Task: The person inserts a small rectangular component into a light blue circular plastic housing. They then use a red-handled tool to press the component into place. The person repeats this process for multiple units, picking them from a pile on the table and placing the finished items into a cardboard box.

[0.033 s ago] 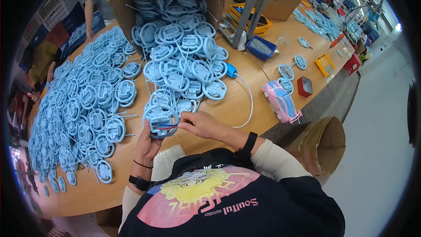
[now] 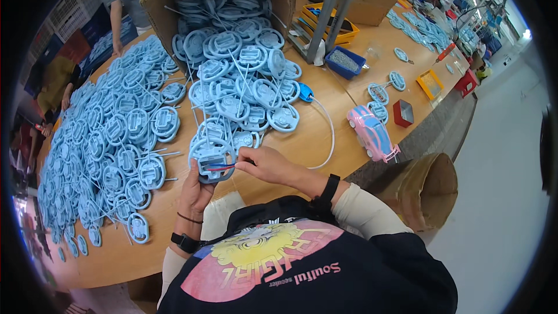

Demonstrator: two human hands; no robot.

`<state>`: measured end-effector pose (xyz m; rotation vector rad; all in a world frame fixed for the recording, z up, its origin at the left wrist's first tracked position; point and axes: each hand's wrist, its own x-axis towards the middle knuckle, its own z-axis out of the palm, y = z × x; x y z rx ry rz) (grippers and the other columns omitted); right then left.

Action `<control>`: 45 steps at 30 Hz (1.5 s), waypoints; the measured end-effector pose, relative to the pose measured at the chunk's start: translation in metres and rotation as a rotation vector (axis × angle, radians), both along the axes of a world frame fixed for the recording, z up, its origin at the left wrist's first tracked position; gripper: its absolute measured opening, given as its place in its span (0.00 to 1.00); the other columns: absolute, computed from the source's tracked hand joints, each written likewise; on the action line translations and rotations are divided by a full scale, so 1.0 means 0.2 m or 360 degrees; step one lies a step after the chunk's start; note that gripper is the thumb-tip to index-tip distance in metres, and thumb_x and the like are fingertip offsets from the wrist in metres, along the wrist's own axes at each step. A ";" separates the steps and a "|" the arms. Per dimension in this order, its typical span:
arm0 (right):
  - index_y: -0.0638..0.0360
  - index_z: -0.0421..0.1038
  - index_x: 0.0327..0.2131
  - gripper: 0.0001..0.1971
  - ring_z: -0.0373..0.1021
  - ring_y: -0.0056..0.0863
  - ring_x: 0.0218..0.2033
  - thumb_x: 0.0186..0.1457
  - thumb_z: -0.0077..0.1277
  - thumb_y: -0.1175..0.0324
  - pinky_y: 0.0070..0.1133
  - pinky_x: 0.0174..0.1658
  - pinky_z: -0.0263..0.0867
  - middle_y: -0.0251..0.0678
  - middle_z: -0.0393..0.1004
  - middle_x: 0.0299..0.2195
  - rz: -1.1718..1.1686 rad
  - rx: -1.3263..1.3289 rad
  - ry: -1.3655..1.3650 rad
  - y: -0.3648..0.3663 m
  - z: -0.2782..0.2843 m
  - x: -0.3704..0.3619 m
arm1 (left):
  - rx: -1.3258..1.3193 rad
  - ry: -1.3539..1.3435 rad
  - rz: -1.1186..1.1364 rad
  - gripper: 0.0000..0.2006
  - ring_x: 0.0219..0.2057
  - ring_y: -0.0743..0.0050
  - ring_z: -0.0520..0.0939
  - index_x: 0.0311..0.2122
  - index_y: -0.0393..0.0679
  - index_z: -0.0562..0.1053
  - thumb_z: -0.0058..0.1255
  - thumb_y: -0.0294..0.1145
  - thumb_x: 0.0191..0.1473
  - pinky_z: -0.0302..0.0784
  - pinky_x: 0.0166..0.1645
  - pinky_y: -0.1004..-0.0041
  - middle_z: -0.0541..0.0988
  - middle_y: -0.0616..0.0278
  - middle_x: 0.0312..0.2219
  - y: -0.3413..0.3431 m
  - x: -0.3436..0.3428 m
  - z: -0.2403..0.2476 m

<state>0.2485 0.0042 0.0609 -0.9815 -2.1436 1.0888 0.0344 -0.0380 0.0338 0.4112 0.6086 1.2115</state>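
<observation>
My left hand [image 2: 195, 193] grips a light-blue plastic toy steering wheel [image 2: 204, 148] by its lower left rim, tilted, with its open hollow facing me. Thin red and blue wires [image 2: 221, 167] run across that hollow to my right hand [image 2: 264, 164], which pinches their ends between thumb and forefinger. Right beyond the held wheel lies a heap of similar light-blue steering wheels [image 2: 232, 106], spilling from a cardboard box [image 2: 158, 14] on its side. What lies deep inside the held wheel is too small to make out.
Another wide pile of blue wheels [image 2: 116, 125] covers the table's left. To the right are a blue plug-like piece [image 2: 306, 92] with a white cable, a pink toy car [image 2: 372, 134], a blue bin [image 2: 345, 63] and a red box [image 2: 403, 114]. A cardboard drum [image 2: 407, 195] stands below. Other people are beyond.
</observation>
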 end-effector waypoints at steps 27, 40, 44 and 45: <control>0.60 0.64 0.25 0.12 0.66 0.35 0.20 0.49 0.47 0.60 0.27 0.24 0.59 0.40 0.68 0.18 -0.0014 -0.0194 -0.0087 0.03 -0.08 0.05 | 0.0260 0.0705 0.0548 0.23 0.47 0.67 0.68 0.50 0.41 0.62 0.46 0.42 0.51 0.65 0.50 0.68 0.69 0.57 0.45 0.53 -0.54 0.00; 0.61 0.64 0.25 0.11 0.59 0.14 0.20 0.51 0.48 0.63 0.16 0.23 0.56 0.28 0.63 0.18 -0.0069 -0.0332 0.0044 0.06 -0.16 0.11 | 0.0345 0.2740 -0.0151 0.22 0.28 0.52 0.76 0.33 0.34 0.72 0.54 0.45 0.41 0.69 0.33 0.64 0.75 0.48 0.25 0.63 -0.15 -0.17; 0.61 0.64 0.26 0.11 0.60 0.14 0.21 0.51 0.48 0.63 0.16 0.24 0.57 0.28 0.65 0.19 -0.0055 -0.0367 -0.0040 0.06 -0.13 0.10 | 0.0163 0.2126 -0.0653 0.16 0.21 0.78 0.73 0.28 0.40 0.75 0.54 0.45 0.44 0.68 0.27 0.77 0.74 0.66 0.19 0.49 -0.32 -0.13; 0.61 0.64 0.26 0.11 0.60 0.14 0.21 0.51 0.48 0.63 0.16 0.24 0.57 0.28 0.65 0.19 -0.0038 -0.0365 -0.0034 0.07 -0.14 0.09 | 0.0118 0.1909 -0.0696 0.14 0.22 0.83 0.72 0.29 0.42 0.74 0.53 0.44 0.45 0.68 0.27 0.78 0.73 0.70 0.20 0.44 -0.35 -0.16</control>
